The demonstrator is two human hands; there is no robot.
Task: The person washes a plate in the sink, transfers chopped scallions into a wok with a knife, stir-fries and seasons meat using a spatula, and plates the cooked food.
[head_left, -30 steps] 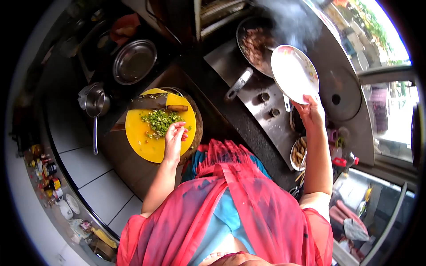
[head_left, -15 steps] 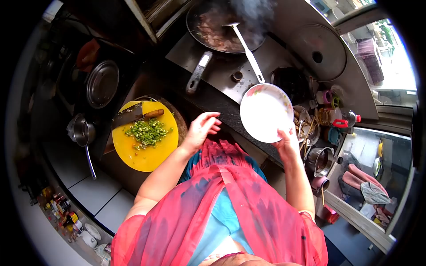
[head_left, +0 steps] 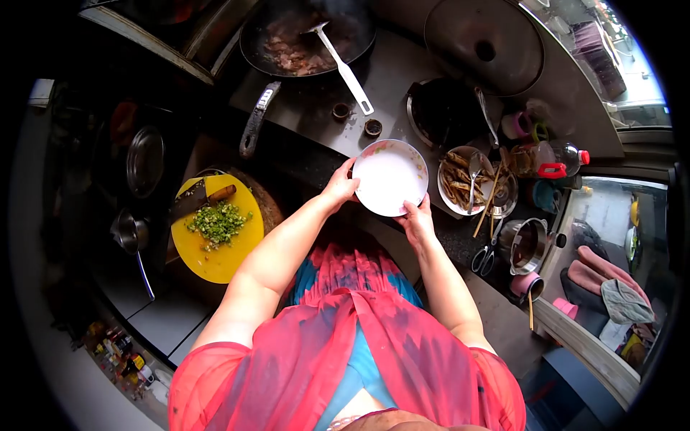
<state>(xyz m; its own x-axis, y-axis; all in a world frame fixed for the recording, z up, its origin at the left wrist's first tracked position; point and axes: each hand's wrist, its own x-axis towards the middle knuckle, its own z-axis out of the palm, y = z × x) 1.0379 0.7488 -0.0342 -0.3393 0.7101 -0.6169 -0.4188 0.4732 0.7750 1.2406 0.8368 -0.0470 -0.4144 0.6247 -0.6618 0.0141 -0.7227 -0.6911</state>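
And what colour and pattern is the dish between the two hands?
The dish is white with pinkish floral patches near its edge; head view shows it best.

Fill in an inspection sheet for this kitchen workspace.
Surface: steel cooktop behind a dark counter edge.
Job's things: white bowl held up; pan of browned food, spatula over its rim; chopped greens and cleaver on yellow board.
Clutter: scissors, chopsticks, dish with a spoon.
Hands: left hand and right hand both at the bowl's rim.
Cables: nothing seen; dark areas hide detail.
Surroundings: window at upper right, red-capped bottle nearby.
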